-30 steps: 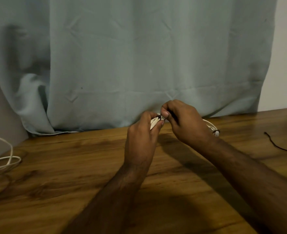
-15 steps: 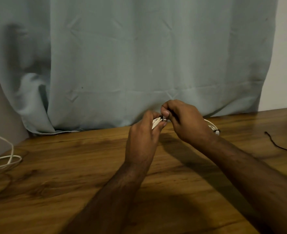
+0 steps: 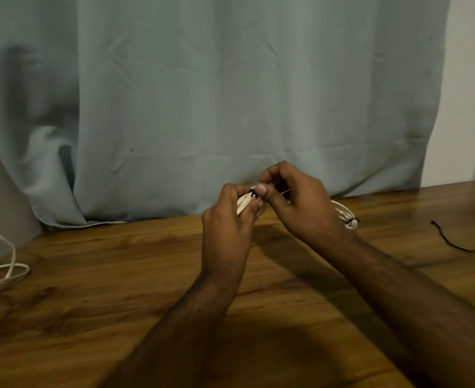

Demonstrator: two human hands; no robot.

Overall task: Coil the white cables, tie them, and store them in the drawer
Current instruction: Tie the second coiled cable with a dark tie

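At the far left edge of the wooden table [image 3: 119, 289], a loose white cable [image 3: 5, 271] lies in slack, uncoiled loops, well apart from the hands. Behind the table hangs a pale blue-grey curtain [image 3: 202, 93], its hem resting on the back edge. Near the middle, the left hand [image 3: 228, 222] is raised above the tabletop with its fingers curled round a bundled white cable [image 3: 243, 203], gripping the gathered strands so they stay together. Just beside it, the right hand [image 3: 300, 203] has its thumb and fingers pinched at a small dark tie [image 3: 254, 193] at the top of that bundle; the far end of the tie is hidden inside the fingers. Behind the right wrist, a second white coil [image 3: 347, 217] rests on the table, already bound by a dark tie. Further right lies a spare dark twist tie [image 3: 451, 239], unused. The step in hand looks to be tying the held bundle. The next move likely calls for twisting the tie snug while the left grip keeps the loops from springing apart. No drawer is in view.
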